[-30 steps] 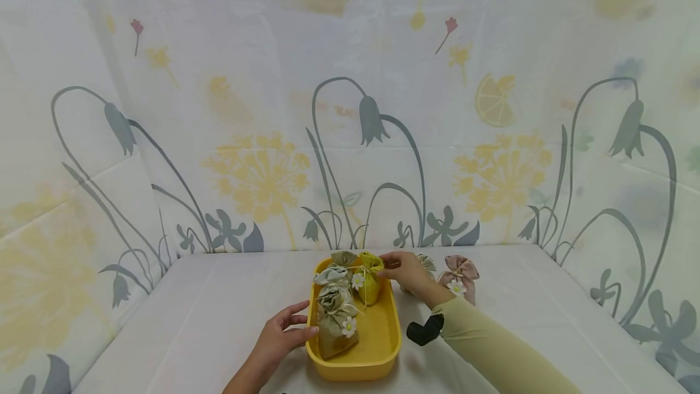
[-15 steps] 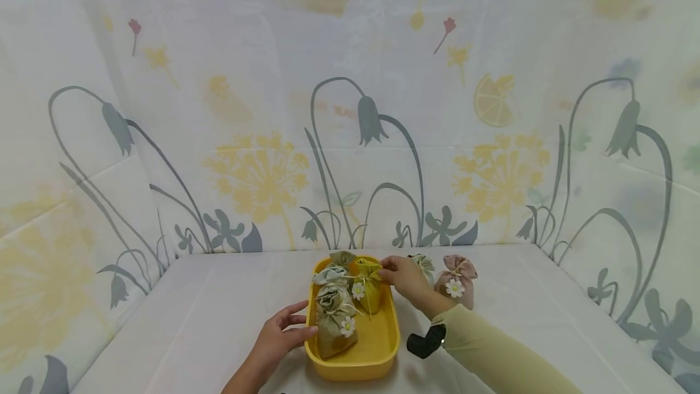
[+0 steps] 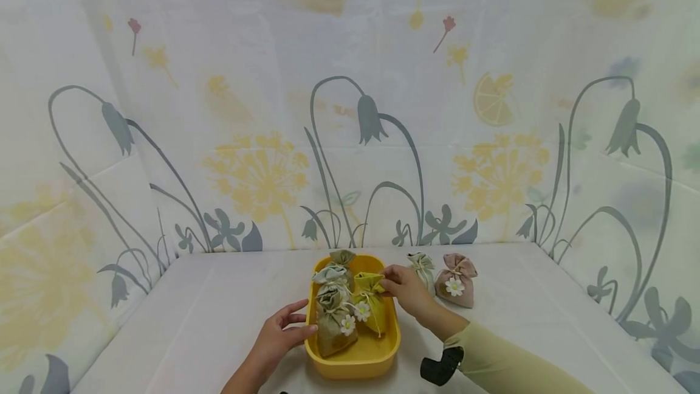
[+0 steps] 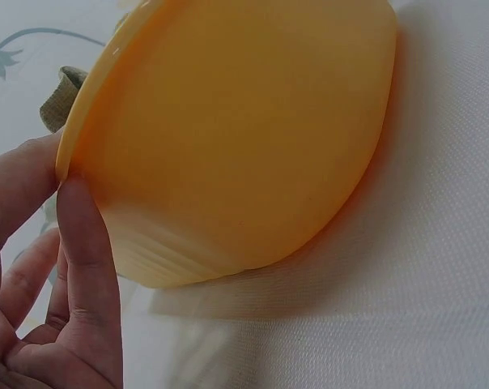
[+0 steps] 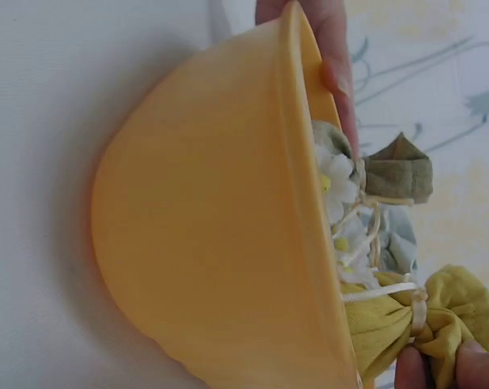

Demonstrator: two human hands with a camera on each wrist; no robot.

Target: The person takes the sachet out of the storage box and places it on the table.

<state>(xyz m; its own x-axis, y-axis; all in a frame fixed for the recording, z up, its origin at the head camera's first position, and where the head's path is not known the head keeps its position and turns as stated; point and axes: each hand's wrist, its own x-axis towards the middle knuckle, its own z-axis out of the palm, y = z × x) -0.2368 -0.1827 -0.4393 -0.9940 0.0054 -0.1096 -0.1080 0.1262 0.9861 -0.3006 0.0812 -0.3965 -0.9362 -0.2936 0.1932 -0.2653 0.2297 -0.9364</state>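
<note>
My left hand (image 3: 277, 336) pinches the left rim of a yellow plastic tub (image 3: 352, 371); in the left wrist view its thumb and fingers (image 4: 87, 243) meet at the edge. With my right hand (image 3: 409, 297) I pinch the gathered top of a mustard-yellow drawstring pouch (image 3: 373, 312), as the right wrist view also shows. That pouch hangs slightly tilted inside the tub's right half, a white flower on its cord. Along the tub's left side stand an olive pouch (image 3: 332, 336) in front, a pale blue-grey pouch (image 3: 330, 273) and a green-grey pouch (image 3: 343, 258) behind, partly hidden.
Right of the tub, on the white tabletop (image 3: 213, 309), stand a pale green pouch (image 3: 423, 272) and a pink pouch (image 3: 456, 287) with a white flower. A flower-printed cloth (image 3: 350, 108) hangs behind the table.
My right hand has drawn the mustard-yellow pouch from the back of the tub toward its front, beside the olive pouch. The left hand has stayed at the rim.
</note>
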